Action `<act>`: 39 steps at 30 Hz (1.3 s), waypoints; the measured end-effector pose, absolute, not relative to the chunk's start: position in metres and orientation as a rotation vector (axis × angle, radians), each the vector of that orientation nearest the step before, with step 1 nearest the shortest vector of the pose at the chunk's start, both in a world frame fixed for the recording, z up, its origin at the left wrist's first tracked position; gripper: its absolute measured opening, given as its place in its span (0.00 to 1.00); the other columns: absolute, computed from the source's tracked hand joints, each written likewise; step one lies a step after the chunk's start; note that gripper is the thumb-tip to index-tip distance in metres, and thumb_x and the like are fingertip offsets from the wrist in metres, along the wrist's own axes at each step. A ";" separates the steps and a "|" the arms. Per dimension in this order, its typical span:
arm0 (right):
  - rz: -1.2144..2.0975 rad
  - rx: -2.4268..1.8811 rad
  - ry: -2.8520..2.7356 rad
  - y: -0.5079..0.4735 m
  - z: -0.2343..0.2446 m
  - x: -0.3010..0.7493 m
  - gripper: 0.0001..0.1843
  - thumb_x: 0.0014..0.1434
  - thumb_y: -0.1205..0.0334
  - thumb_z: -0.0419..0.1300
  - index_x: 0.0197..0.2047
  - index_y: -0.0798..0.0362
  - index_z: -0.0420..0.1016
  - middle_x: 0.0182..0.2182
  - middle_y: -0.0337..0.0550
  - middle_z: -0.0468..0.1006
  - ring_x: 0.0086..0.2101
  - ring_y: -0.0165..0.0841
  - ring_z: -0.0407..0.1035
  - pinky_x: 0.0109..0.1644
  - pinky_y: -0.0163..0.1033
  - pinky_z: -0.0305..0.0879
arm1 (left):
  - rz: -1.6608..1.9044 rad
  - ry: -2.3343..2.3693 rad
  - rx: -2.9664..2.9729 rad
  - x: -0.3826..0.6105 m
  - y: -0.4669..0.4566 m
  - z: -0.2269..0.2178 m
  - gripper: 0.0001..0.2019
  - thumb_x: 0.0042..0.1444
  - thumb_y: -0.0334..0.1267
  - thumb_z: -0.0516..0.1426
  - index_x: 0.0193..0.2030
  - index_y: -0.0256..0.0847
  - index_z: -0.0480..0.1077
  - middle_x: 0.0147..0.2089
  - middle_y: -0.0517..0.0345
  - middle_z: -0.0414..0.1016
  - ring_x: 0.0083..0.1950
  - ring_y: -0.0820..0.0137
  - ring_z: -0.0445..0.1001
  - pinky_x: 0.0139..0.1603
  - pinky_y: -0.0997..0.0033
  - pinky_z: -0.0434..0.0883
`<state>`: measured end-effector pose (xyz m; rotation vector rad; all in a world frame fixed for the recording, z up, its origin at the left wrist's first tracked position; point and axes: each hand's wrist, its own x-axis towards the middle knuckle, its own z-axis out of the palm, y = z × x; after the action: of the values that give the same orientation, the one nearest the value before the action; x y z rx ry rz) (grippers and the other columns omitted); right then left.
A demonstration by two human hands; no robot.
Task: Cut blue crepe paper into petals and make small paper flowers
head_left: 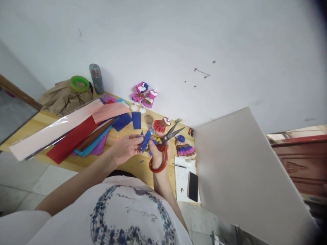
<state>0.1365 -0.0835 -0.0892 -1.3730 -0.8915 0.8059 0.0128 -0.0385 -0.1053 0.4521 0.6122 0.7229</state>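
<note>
My left hand (pixel 129 147) pinches a small cut piece of blue crepe paper (pixel 145 141) over the table. Touching the other side of that piece are the fingers of my right hand (pixel 158 154), which also holds scissors with red-orange handles (pixel 166 136). The blades are apart and point up to the right, away from the paper. Just behind the hands stands a miniature dress form with a red pleated skirt (pixel 160 126). To the right lies a layered paper skirt (pixel 185 148) in brown, blue and pink with a blue rosette on top.
Folded crepe paper strips (pixel 74 139) in several colours cover the table's left side. Small dressed forms (pixel 143 97) stand by the wall. A phone (pixel 192 186) and a pen (pixel 180 165) lie on a paper sheet (pixel 182 182). A white panel (pixel 245 163) borders the right; a bottle (pixel 96 78) stands back left.
</note>
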 end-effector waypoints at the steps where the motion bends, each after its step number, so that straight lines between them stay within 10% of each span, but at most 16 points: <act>1: 0.800 -1.365 -0.882 -0.084 -0.091 0.135 0.18 0.52 0.60 0.65 0.46 0.51 0.70 0.35 0.39 0.73 0.34 0.32 0.70 0.39 0.40 0.68 | 0.736 0.631 0.451 0.015 -0.040 -0.102 0.12 0.41 0.41 0.72 0.32 0.42 0.77 0.32 0.56 0.79 0.35 0.67 0.75 0.33 0.69 0.68; 14: 0.839 -1.298 -0.885 -0.086 -0.099 0.137 0.21 0.54 0.56 0.65 0.50 0.50 0.70 0.36 0.39 0.72 0.33 0.32 0.68 0.39 0.39 0.68 | 0.894 0.719 0.448 0.029 -0.046 -0.087 0.14 0.34 0.38 0.72 0.27 0.37 0.76 0.29 0.57 0.76 0.27 0.76 0.67 0.29 0.75 0.64; 23: 1.367 -1.093 -1.388 -0.117 -0.079 0.180 0.26 0.58 0.37 0.58 0.44 0.52 0.74 0.37 0.47 0.76 0.35 0.38 0.71 0.41 0.43 0.67 | 1.140 0.906 0.921 0.009 -0.036 -0.080 0.09 0.39 0.33 0.67 0.28 0.39 0.72 0.33 0.61 0.75 0.34 0.73 0.71 0.37 0.74 0.68; 39: 1.375 -1.068 -1.361 -0.122 -0.076 0.171 0.24 0.58 0.41 0.59 0.46 0.53 0.74 0.37 0.48 0.77 0.37 0.39 0.71 0.41 0.43 0.68 | 1.092 0.844 1.455 0.000 -0.030 -0.097 0.02 0.52 0.32 0.59 0.34 0.40 0.71 0.34 0.57 0.78 0.38 0.68 0.77 0.43 0.67 0.73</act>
<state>0.1711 -0.1215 -0.0764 -1.0678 -1.3608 1.3749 -0.0004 -0.0299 -0.0966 1.4552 0.8444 1.0924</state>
